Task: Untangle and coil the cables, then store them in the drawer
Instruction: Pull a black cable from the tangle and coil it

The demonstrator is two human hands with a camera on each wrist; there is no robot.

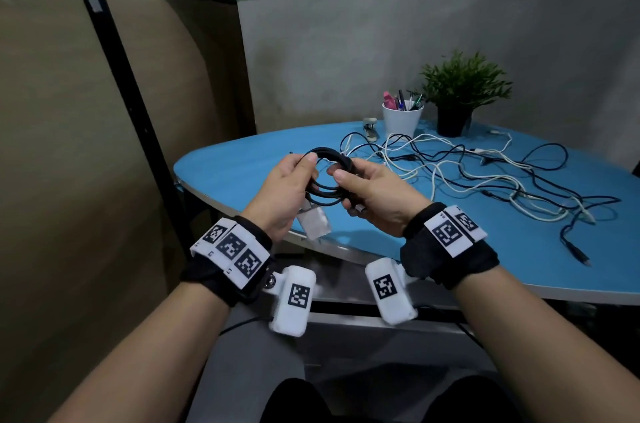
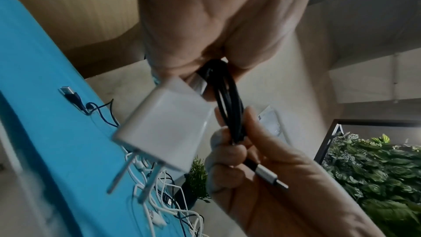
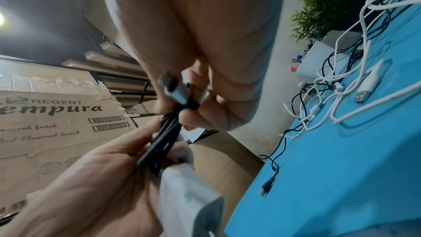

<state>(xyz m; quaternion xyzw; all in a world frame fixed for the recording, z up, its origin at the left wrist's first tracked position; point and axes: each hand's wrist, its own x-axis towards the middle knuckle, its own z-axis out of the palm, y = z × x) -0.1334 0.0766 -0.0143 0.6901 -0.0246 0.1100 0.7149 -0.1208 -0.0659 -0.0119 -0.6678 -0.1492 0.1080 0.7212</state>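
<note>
A black cable [image 1: 325,177] wound into a small coil is held up over the near-left edge of the blue table [image 1: 433,239]. My left hand [image 1: 289,192] grips the coil's left side. A white plug adapter [image 1: 313,222] hangs below the left palm, its two prongs showing in the left wrist view as the adapter [image 2: 168,132]. My right hand [image 1: 372,196] pinches the coil's right side, and the cable's silver connector [image 2: 268,176] sticks out past its fingers [image 3: 205,118]. A tangle of white and dark cables [image 1: 485,180] lies spread on the table. No drawer is visible.
A white cup of pens [image 1: 401,118], a potted plant [image 1: 457,100] and a stapler [image 1: 371,130] stand at the table's back. Cardboard sheets [image 1: 86,145] on a black frame line the left side. A loose dark connector [image 1: 581,254] lies near the front right edge.
</note>
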